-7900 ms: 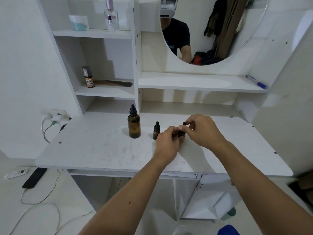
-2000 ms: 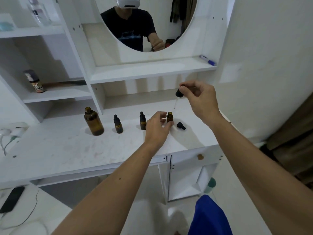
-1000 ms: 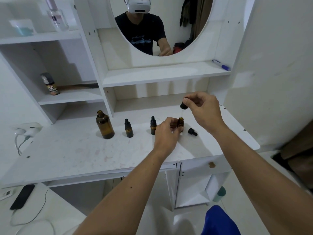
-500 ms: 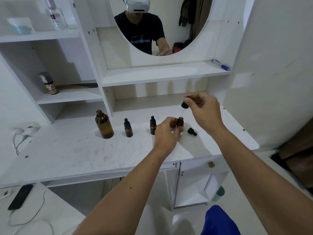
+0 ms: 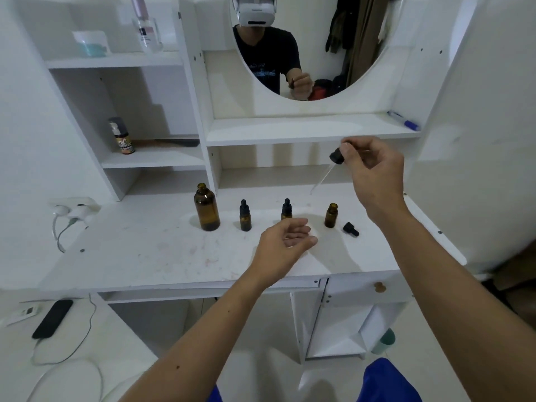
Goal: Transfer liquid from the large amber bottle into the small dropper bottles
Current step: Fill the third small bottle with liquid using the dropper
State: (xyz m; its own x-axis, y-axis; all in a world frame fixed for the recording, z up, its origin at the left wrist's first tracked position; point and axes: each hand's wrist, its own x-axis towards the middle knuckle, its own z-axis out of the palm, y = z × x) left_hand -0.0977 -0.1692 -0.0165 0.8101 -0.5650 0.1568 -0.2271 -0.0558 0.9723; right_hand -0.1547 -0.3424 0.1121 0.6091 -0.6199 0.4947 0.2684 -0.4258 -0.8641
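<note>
Holding the dropper (image 5: 336, 156) up, the right hand (image 5: 374, 172) pinches its black top. The left hand (image 5: 285, 242) hangs open, touching nothing, over the counter (image 5: 145, 256).

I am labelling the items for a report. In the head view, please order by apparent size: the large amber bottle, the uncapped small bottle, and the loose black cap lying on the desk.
1. Large amber bottle, clearly largest.
2. Uncapped small bottle.
3. Loose black cap, smallest.
All stand at similar depth on the desk, so the order seems reliable.
</note>
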